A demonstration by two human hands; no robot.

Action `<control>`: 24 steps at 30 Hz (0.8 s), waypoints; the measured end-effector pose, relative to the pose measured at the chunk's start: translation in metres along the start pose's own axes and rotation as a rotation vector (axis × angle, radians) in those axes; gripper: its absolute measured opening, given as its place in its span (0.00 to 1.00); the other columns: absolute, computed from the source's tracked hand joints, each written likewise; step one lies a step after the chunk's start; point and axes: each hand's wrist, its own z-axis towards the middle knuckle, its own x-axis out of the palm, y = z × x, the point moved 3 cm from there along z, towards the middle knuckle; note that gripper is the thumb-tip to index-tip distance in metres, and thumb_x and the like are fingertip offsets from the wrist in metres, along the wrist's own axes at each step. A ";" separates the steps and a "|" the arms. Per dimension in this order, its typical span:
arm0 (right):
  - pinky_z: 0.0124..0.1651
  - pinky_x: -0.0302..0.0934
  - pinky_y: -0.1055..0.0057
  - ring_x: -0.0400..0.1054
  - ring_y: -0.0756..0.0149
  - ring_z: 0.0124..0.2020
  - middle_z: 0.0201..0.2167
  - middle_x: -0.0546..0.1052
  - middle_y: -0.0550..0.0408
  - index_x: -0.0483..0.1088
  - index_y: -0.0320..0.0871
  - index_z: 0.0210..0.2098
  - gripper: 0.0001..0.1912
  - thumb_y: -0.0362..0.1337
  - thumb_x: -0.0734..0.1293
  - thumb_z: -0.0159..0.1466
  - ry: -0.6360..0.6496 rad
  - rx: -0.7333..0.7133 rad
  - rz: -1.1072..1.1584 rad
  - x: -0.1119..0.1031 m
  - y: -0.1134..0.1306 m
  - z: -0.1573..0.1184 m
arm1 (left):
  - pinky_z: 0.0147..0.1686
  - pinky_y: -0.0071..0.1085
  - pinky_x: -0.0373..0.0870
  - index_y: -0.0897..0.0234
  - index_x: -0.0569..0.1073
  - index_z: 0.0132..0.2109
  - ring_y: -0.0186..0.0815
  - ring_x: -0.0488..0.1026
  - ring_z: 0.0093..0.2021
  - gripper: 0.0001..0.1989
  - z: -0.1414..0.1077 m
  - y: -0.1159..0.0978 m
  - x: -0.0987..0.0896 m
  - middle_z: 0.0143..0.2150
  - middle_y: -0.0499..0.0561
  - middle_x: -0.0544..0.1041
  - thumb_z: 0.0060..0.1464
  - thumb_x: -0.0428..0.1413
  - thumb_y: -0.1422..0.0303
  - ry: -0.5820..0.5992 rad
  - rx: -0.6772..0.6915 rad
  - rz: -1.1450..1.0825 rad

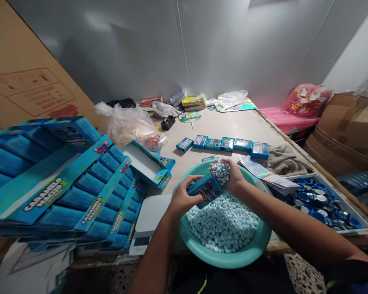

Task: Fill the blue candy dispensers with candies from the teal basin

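Note:
My left hand (pixel 184 197) is closed around a small blue candy box (pixel 206 190), which tilts with its upper end towards my right hand (pixel 233 174). A heap of pale blue and white candies (pixel 220 172) fills my right hand, cupped against that end of the box. Whether any candies have gone into the box is hidden. Both hands are above a turquoise basin (pixel 265 241), where a large pile of the same small candies (pixel 222 230) lies.
Blue display trays (pixel 82 204) packed with boxes are stacked at left, beside an open tray (pixel 142 163) and a white scale (pixel 151 214). Several filled-looking boxes (pixel 213 143) form a row behind the basin. At right are a cloth (pixel 283 161) and a bin of blue lids (pixel 319 200).

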 end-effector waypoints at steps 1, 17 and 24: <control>0.24 0.67 0.75 0.74 0.66 0.26 0.28 0.79 0.53 0.69 0.42 0.37 0.08 0.37 0.60 0.66 -0.007 -0.013 0.030 0.003 0.004 -0.003 | 0.47 0.35 0.74 0.62 0.75 0.53 0.43 0.75 0.48 0.29 -0.001 -0.002 0.005 0.50 0.53 0.75 0.41 0.66 0.69 0.030 -0.004 0.087; 0.20 0.66 0.76 0.73 0.66 0.23 0.25 0.77 0.53 0.68 0.43 0.37 0.07 0.35 0.59 0.66 -0.021 -0.004 0.214 0.007 0.015 -0.019 | 0.52 0.38 0.70 0.63 0.77 0.42 0.43 0.74 0.47 0.14 0.003 -0.006 0.020 0.44 0.52 0.75 0.44 0.59 0.72 0.046 0.064 0.392; 0.21 0.66 0.75 0.73 0.65 0.25 0.27 0.78 0.52 0.69 0.43 0.37 0.06 0.37 0.62 0.64 0.017 -0.036 0.185 0.008 0.014 -0.018 | 0.50 0.38 0.72 0.61 0.73 0.44 0.44 0.77 0.48 0.16 0.006 0.004 0.026 0.46 0.51 0.79 0.46 0.63 0.68 0.066 0.002 0.385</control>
